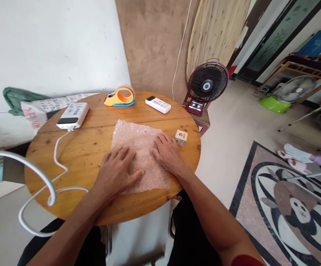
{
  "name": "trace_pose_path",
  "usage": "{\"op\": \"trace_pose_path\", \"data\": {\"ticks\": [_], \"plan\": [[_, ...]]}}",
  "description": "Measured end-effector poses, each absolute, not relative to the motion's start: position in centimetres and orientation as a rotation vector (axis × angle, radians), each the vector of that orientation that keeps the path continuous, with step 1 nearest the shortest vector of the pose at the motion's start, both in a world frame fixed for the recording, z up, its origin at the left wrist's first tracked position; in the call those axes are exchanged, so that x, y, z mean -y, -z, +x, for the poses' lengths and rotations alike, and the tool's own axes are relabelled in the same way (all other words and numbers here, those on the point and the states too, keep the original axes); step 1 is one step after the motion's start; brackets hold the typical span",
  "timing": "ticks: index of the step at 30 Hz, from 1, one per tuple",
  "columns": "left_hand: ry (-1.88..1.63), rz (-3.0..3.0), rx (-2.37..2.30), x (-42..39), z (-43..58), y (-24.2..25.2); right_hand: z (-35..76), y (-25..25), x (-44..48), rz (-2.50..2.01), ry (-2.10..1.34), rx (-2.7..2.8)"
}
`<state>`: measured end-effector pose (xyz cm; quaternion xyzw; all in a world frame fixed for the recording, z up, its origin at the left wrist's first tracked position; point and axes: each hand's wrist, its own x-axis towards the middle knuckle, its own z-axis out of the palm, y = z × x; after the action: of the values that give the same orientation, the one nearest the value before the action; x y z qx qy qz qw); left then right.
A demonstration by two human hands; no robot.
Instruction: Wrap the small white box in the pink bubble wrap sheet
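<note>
A sheet of pinkish bubble wrap (142, 162) lies spread on the round wooden table (85, 155) in front of me. My left hand (118, 168) rests flat on its left side, fingers apart. On the right side of the sheet lies my right hand (167, 153), palm down with fingers stretched out. Just beyond the right fingertips sits a small cardboard box (181, 137) with a red mark on top. Neither hand grips anything.
An orange and blue tape dispenser (120, 98) and a white power bank (158, 105) stand at the back. Another white power bank (73, 115), with a white cable (56, 151) plugged in, is at the left. A fan (207, 85) stands beyond the right edge. A person's feet (293, 157) show at right.
</note>
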<state>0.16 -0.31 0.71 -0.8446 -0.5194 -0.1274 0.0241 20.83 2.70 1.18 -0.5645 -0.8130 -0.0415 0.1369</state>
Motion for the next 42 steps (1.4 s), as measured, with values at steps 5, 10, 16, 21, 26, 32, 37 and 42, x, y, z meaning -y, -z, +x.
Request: {"op": "trace_pose_path", "data": {"ticks": [5,10,16,21,26,32,37,42], "plan": [[0.451,-2.628,1.572,0.3,0.2,-0.7,20.7,-1.5,-2.7,-1.604,0.088,2.385],[0.470,-2.805,1.426,0.4,0.2,-0.6,20.7,-1.2,-2.8,-1.616,0.092,2.403],[0.386,-2.832,1.482,0.8,0.6,-0.8,20.9,-2.0,-2.3,-1.534,0.138,2.326],[0.390,-2.816,1.544,1.1,1.1,-0.9,22.8,-2.6,-2.3,-1.603,0.268,2.082],[0.343,-2.810,1.548,1.4,1.2,-0.8,26.6,-1.7,-3.5,-1.882,0.159,1.902],[0.326,-2.814,1.545,1.5,1.5,-0.7,29.6,-1.3,-4.1,-1.825,-0.106,1.719],[0.316,-2.820,1.543,1.5,1.5,-0.8,27.3,-3.4,-2.9,-1.329,-0.393,1.429],[0.409,-2.826,1.566,1.3,1.8,-0.4,20.1,-6.8,1.2,-1.015,-0.781,1.630]]}}
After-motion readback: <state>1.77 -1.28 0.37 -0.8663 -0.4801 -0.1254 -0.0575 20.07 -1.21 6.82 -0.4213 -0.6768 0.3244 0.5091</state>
